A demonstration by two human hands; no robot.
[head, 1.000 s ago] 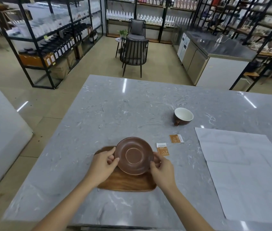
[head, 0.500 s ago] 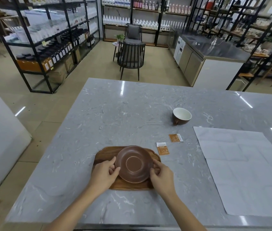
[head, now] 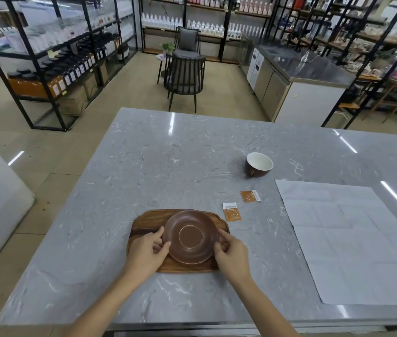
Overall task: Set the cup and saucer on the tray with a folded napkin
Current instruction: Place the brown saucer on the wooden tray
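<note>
Pinching saucer (head: 190, 237) rim, both hands' fingers (head: 159, 235) curled

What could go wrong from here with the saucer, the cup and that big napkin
Two risks, judged from this view. The saucer sits toward the tray's near side, held at its rim by the left hand and right hand; little bare tray remains, so a folded napkin may not fit beside it. The napkin lies fully unfolded beside two sachets; folding it could sweep them or nudge the cup.
</note>
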